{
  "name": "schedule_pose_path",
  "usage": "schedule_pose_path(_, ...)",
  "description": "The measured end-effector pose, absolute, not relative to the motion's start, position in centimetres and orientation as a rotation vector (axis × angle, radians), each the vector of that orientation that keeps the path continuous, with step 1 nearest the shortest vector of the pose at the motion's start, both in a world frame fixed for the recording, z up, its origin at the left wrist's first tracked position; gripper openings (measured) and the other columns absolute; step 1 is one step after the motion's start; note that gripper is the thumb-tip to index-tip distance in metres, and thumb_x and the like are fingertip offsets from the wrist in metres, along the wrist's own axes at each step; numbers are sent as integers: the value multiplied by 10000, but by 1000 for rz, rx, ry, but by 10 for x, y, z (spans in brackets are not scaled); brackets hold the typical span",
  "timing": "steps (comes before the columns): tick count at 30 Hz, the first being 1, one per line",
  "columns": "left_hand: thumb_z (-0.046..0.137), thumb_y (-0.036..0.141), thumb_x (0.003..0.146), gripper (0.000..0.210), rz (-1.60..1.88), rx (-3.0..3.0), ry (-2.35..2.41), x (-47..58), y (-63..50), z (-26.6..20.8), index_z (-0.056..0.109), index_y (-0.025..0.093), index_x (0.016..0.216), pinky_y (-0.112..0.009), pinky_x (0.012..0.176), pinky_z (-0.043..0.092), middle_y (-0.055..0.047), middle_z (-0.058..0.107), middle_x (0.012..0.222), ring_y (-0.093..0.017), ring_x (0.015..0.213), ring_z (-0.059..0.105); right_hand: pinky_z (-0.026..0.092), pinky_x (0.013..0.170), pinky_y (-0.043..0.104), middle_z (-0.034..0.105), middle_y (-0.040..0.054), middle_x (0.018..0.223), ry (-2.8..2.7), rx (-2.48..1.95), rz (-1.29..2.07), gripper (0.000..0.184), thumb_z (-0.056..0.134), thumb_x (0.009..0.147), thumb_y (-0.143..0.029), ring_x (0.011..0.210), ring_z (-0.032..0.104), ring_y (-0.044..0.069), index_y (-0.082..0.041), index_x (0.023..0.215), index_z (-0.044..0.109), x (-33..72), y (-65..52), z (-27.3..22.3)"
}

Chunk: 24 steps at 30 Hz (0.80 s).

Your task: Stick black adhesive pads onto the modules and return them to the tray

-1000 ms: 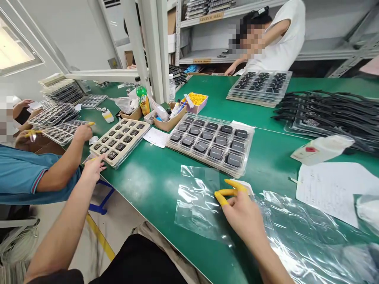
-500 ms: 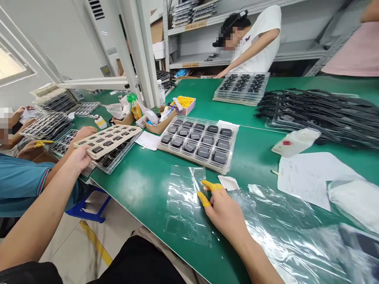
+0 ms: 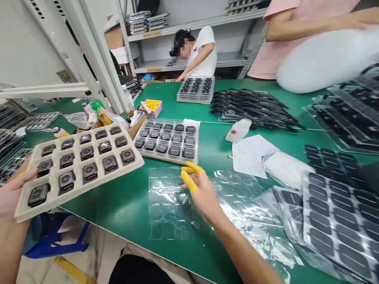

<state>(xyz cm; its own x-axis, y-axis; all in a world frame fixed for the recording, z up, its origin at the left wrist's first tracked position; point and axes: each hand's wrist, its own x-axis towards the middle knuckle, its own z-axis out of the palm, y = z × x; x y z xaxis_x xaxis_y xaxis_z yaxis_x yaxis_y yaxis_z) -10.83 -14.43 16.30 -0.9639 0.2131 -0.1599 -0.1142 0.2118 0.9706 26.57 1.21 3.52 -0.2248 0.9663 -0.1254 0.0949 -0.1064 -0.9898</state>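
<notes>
My left hand grips the near-left corner of a beige tray, raised and tilted over the table's left edge. Rows of dark, square watch-like bodies sit in its pockets. My right hand has yellow finger covers on thumb and index finger. These are stretched out and slightly apart, with nothing visible between them; the other fingers are partly hidden. Below it, a clear plastic sheet with moulded squares lies on the green table. Just beyond lies a clear tray holding black square pieces.
Loose clear film and a tray of black pieces lie at right. Papers, black straps and a box of yellow pieces are farther back. Two people are across the table; one holds a white bag.
My left hand has brought the beige tray toward me and up, away from the stack and a co-worker's hand. My right hand has lifted off the clear sheet. The view has swung right.
</notes>
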Motion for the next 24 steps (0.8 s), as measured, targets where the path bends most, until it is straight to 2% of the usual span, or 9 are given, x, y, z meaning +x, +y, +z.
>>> schedule_pose_path(1, 782, 265, 658, 439, 1703, 188, 2126, -102, -127, 159, 796, 256, 1097, -553, 683, 665, 112, 837, 1003, -403, 1047, 784, 622, 788, 425, 690, 106, 1288, -1287, -1157, 1608, 586, 631, 894, -694, 969, 718, 240, -281, 1306, 578, 261, 16, 46)
schedule_pose_path(3, 607, 327, 863, 324, 1435, 483, 1963, -90, -82, 148, 742, 186, 1121, -561, 727, 683, 24, 846, 992, -371, 1039, 794, 622, 743, 402, 708, 102, 1266, -1169, -1016, 1806, 566, 596, 911, -687, 933, 732, 234, -275, 1299, 575, 254, 28, 61)
schedule_pose_path(5, 514, 335, 968, 301, 1356, 635, 1905, -78, -30, 132, 711, 138, 1082, -536, 774, 684, -39, 836, 946, -333, 975, 803, 603, 698, 358, 728, 83, 1199, -1175, -1099, 1672, 486, 588, 922, -625, 891, 724, 217, -259, 1241, 585, 249, 45, 65)
schedule_pose_path(8, 607, 393, 978, 294, 1245, 871, 1899, -69, 48, 106, 684, 120, 1056, -453, 816, 667, -81, 810, 956, -282, 908, 790, 577, 753, 317, 721, 69, 1123, -1224, -1421, 1222, 335, 542, 955, -510, 942, 702, 199, -233, 1141, 558, 246, 80, 53)
schedule_pose_path(11, 635, 390, 965, 287, 1152, 1130, 2006, -69, 108, 86, 682, 142, 1101, -401, 908, 622, -90, 795, 1042, -266, 995, 756, 550, 852, 352, 702, 100, 1135, -1234, -1580, 1022, 263, 478, 987, -432, 996, 676, 220, -212, 1118, 539, 247, 118, 36)
schedule_pose_path(15, 573, 347, 969, 280, 960, 1426, 2236, -71, 139, 69, 744, 133, 1028, -467, 1064, 508, -162, 771, 1108, -363, 1174, 681, 485, 973, 424, 677, 145, 1134, -1339, -1735, 798, 230, 509, 962, -385, 1054, 636, 277, -193, 1041, 607, 247, 149, 26)
schedule_pose_path(18, 558, 383, 958, 353, 816, 1578, 2404, -71, 132, 59, 772, 111, 1022, -532, 1072, 468, -248, 705, 1242, -444, 1209, 649, 445, 1025, 477, 656, 174, 1112, -1440, -1805, 648, 224, 534, 930, -336, 1106, 598, 324, -179, 1021, 666, 247, 152, 22)
schedule_pose_path(20, 520, 429, 973, 434, 753, 1657, 2497, -71, 125, 56, 770, 94, 1092, -557, 1048, 464, -288, 639, 1348, -472, 1214, 638, 424, 1053, 522, 647, 188, 1101, -1496, -1821, 562, 252, 541, 924, -330, 1152, 563, 358, -169, 1043, 694, 246, 148, 19)
schedule_pose_path(24, 490, 410, 986, 452, 655, 1732, 2607, -72, 121, 56, 758, 83, 1143, -546, 948, 495, -287, 704, 1208, -466, 1119, 673, 374, 1110, 615, 608, 267, 1227, -1529, -1824, 379, 354, 480, 970, -289, 1269, 501, 414, -93, 1171, 696, 241, 127, 23)
